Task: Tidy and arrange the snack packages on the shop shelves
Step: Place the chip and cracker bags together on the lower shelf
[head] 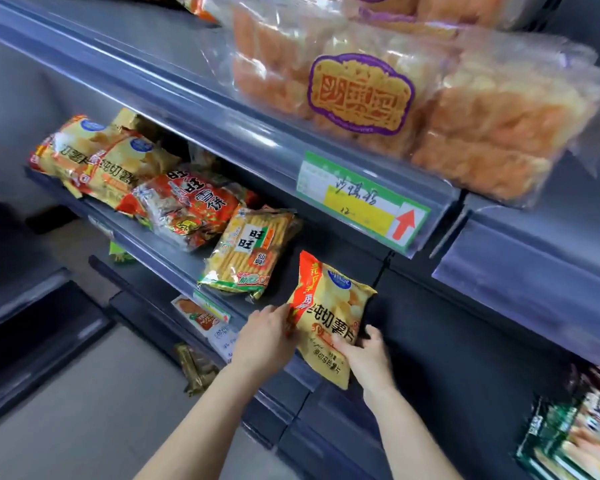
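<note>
Yellow and red, the potato chip bag (327, 318) sits at the front edge of the middle shelf (174, 261), gripped from both sides: the left hand (267, 336) pinches its red left edge with curled fingers, and the right hand (362, 355) clasps its lower right corner, thumb on the front. Just left of it on the same shelf lies a yellow rice cracker pack (250, 251), then a red rice cracker pack (187, 209), and further left more chip bags (97, 157). On the upper shelf (187, 81), clear bags of orange pastries (395, 95) rest above a green and yellow price tag (361, 200).
</note>
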Action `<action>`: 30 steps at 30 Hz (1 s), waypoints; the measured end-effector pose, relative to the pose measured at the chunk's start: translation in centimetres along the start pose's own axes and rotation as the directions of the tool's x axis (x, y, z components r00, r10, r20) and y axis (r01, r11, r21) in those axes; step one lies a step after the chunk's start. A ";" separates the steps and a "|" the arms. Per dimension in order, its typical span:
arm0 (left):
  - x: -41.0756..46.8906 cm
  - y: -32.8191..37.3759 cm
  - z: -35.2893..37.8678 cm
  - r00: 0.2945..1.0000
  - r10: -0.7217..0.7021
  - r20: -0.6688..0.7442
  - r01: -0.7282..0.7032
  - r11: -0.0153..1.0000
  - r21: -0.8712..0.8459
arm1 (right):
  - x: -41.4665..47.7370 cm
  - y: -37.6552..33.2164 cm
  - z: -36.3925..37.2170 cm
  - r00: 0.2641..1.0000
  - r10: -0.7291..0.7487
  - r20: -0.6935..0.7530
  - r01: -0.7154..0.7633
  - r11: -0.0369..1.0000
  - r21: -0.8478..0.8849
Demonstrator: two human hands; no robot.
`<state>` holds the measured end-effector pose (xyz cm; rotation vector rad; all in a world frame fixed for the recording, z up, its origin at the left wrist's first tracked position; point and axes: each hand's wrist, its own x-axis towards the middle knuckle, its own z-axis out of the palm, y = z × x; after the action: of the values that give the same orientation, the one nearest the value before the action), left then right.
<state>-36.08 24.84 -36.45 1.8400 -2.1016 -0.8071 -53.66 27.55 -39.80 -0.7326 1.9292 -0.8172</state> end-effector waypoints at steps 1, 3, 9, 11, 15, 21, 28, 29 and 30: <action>0.7 0.0 0.0 0.999 -0.007 0.043 0.007 1.000 -0.001 | 0.1 -0.1 0.1 0.999 0.032 0.013 -0.032 0.999 0.041; 1.6 -0.2 -0.4 0.990 -0.053 0.128 0.068 0.991 -0.112 | 0.3 -0.5 0.3 0.997 0.075 0.012 -0.076 0.993 0.092; 2.8 -0.5 -2.6 0.964 -0.080 0.253 0.207 0.822 -0.531 | -0.4 -2.1 0.7 0.998 0.021 -0.067 -0.011 0.990 0.140; 2.7 -0.4 -3.2 0.969 -0.060 0.239 0.199 0.762 -0.616 | -1.5 -2.7 0.4 0.991 -0.019 -0.133 0.042 0.984 0.173; 2.4 -0.2 -4.9 0.944 -0.058 0.324 0.298 0.571 -0.765 | -4.4 -3.5 -0.4 0.970 -0.121 -0.212 0.173 0.954 0.246; 0.4 -1.6 -7.0 0.936 0.024 0.351 0.310 0.419 -0.854 | -8.9 -4.5 -0.9 0.961 -0.252 -0.112 0.275 0.913 0.302; -4.9 -4.0 -9.3 0.987 -0.029 0.156 0.157 0.325 -0.933 | -13.0 -5.6 0.2 0.939 -0.337 0.068 0.264 0.834 0.484; -5.8 -4.5 -9.7 0.991 -0.031 0.133 0.136 0.323 -0.937 | -13.7 -5.8 0.7 0.926 -0.359 0.119 0.260 0.834 0.487; -6.6 -5.0 -10.1 0.993 -0.035 0.111 0.116 0.324 -0.939 | -14.3 -6.0 1.4 0.909 -0.380 0.172 0.261 0.840 0.476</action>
<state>-25.47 28.45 -29.66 1.1697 -0.9980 -1.6723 -45.31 34.37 -28.58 -0.8434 1.3253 -1.2531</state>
